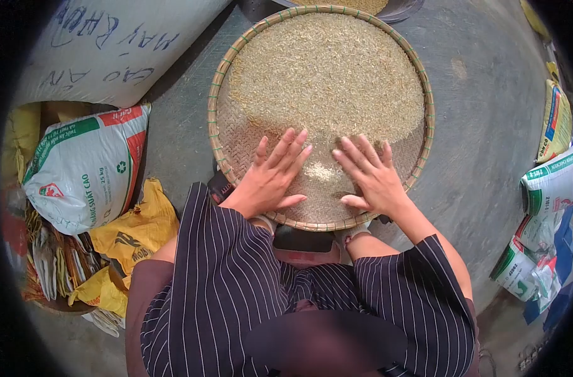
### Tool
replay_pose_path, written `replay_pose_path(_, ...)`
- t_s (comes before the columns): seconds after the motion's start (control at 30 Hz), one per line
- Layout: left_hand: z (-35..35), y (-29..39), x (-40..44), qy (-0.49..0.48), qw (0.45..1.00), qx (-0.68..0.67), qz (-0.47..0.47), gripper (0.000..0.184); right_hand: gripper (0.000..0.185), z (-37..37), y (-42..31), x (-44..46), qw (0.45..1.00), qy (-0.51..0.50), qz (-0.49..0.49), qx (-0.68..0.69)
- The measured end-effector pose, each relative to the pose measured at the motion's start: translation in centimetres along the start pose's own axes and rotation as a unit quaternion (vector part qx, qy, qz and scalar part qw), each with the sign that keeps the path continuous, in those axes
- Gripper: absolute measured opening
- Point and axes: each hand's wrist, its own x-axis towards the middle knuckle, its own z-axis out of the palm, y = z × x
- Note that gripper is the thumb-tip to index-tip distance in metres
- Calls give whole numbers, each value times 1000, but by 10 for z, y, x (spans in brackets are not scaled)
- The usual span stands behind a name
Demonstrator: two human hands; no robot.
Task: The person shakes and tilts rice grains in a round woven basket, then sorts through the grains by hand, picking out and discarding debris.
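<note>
A round woven bamboo tray [430,119] with a green-bound rim lies in front of me. Pale grain [327,69], which looks like rice, covers its far part in a wide layer. My left hand [275,173] is over the near left part of the tray, fingers stretched out and pointing away from me. Across from it, my right hand [371,176] has its fingers spread, tips near the edge of the grain. Neither hand holds anything. Between them sits a small pile of whiter grains [322,171] on the bare weave. Whether the palms touch the weave I cannot tell.
Beyond the tray stands a dark basin [403,11] with more grain. A large white sack [110,50] with handwriting, a feed bag [88,166] and a yellow sack [139,220] are at the left. Several more bags [541,245] lie along the right side on the grey floor [469,125].
</note>
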Motion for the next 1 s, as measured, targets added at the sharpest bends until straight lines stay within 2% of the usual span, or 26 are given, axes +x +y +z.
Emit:
replay_pose_path(0.07,1,2,0,10,1000,1,17,87,89,-2,-2,-1,998,-4,68,2)
replay_pose_path(0.13,4,1,-1,21,999,4,33,86,88,-1,-4,0,998,11,64,13)
replay_pose_path(0.2,8,0,-1,58,994,-6,90,84,87,0,-6,2,997,26,61,25)
replay_pose_path(0.33,3,-6,-4,63,993,-50,89,81,85,3,-10,4,999,16,21,24)
replay_pose_path(0.4,-2,-13,-5,59,997,-42,-13,79,83,5,-15,1,999,6,-16,32)
replay_pose_path(0.53,-13,-23,-3,81,996,-14,-41,81,82,-1,-14,1,999,5,-35,18)
replay_pose_path(0.6,-19,-23,0,114,991,-50,-55,69,75,-7,-13,4,995,55,21,80)
replay_pose_path(0.63,-18,-22,2,114,991,-49,-56,69,75,-7,-13,4,995,55,21,80)
replay_pose_path(0.7,-14,-17,9,251,962,-89,-58,47,66,-7,-11,6,987,129,48,87)
replay_pose_path(0.73,-17,-14,15,251,962,-89,-58,47,62,-13,-13,9,977,170,55,119)
replay_pose_path(0.8,-21,-9,28,269,936,-193,-119,27,59,-11,-12,12,973,189,53,121)
replay_pose_path(1.0,-12,-14,40,277,931,-202,-127,22,44,-14,-20,26,949,281,44,138)
